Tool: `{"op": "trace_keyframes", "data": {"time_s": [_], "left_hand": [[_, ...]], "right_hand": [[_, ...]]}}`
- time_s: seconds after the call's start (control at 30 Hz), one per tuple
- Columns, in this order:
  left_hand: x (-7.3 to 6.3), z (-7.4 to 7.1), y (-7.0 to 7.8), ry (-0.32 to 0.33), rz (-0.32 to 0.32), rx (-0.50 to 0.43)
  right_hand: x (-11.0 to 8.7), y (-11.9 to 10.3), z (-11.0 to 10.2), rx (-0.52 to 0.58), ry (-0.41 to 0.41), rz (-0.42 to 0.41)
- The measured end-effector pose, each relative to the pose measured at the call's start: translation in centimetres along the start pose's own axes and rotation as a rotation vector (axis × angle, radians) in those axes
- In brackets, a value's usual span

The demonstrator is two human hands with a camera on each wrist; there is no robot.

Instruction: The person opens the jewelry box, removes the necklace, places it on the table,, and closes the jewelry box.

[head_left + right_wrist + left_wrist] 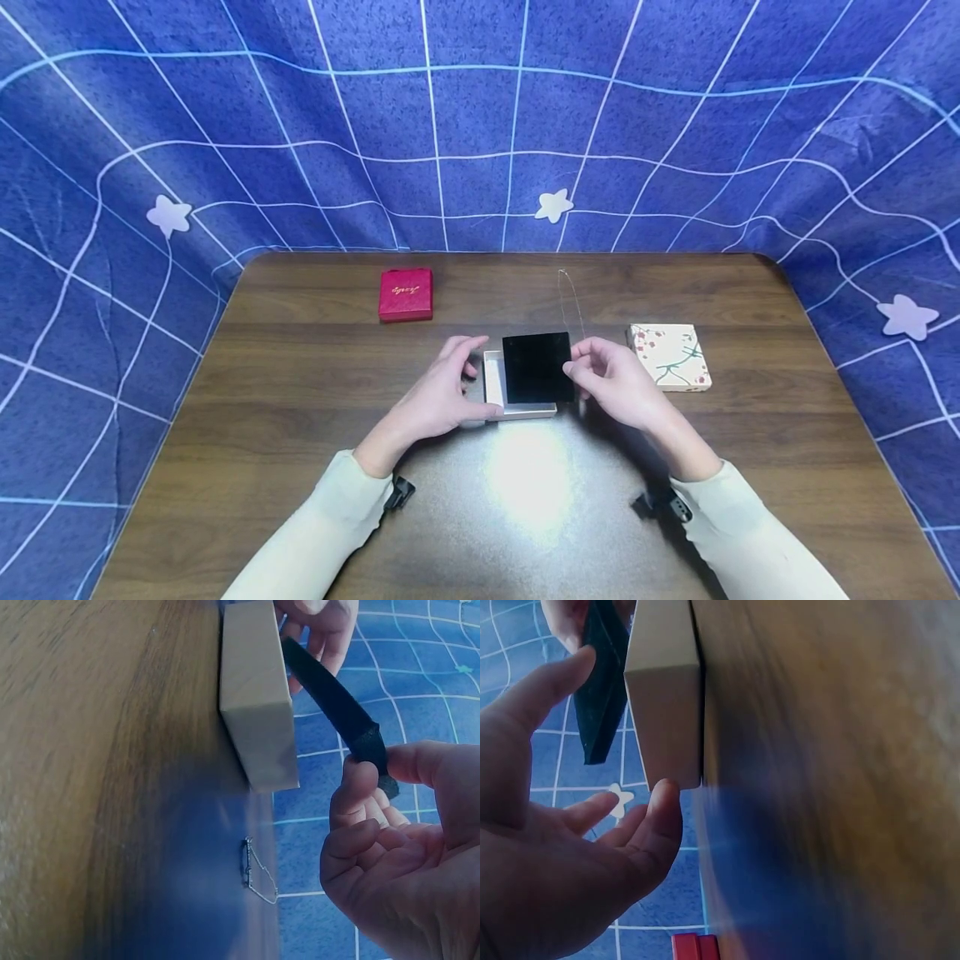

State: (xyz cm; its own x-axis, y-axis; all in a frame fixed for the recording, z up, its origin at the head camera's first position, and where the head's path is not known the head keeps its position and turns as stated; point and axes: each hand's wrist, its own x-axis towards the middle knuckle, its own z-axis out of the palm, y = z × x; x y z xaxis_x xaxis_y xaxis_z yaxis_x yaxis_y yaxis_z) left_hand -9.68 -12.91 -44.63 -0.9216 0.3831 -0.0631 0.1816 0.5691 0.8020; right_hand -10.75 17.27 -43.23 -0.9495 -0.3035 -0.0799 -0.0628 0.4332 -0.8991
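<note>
My right hand (611, 379) pinches a thin square black foam pad (536, 367) by its right edge, thumb against fingers. Tilted, the pad hangs over an open white cardboard box (528, 414) on the table, covering much of its inside. In the right wrist view the pad (330, 697) bows slightly. My left hand (444, 387) spreads around the box's left side, thumb by the near corner. Seen from the left wrist, a fingertip is right at the corner of the box (664, 720), and the thumb overlaps the pad (604, 697). Beyond the pad lies a fine chain necklace (570, 300).
A small red box (406, 295) with gold lettering sits at the back left of the wooden table (315, 367). To the right, behind my right hand, lies a white floral-patterned box lid (670, 358). Blue curtain fabric (480, 117) with stars surrounds the table's far side.
</note>
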Motion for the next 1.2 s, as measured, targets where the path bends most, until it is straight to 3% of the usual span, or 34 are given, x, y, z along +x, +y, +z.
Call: {"op": "trace_keyframes", "data": {"time_s": [0.53,1.2], "left_hand": [[0.25,0.28,0.39,-0.103,-0.03,0.11],[0.3,0.34,0.4,-0.09,-0.01,0.136]], "right_hand": [[0.02,0.49,-0.13,0.001,-0.026,0.042],[0.23,0.6,-0.3,0.032,-0.06,0.054]]}}
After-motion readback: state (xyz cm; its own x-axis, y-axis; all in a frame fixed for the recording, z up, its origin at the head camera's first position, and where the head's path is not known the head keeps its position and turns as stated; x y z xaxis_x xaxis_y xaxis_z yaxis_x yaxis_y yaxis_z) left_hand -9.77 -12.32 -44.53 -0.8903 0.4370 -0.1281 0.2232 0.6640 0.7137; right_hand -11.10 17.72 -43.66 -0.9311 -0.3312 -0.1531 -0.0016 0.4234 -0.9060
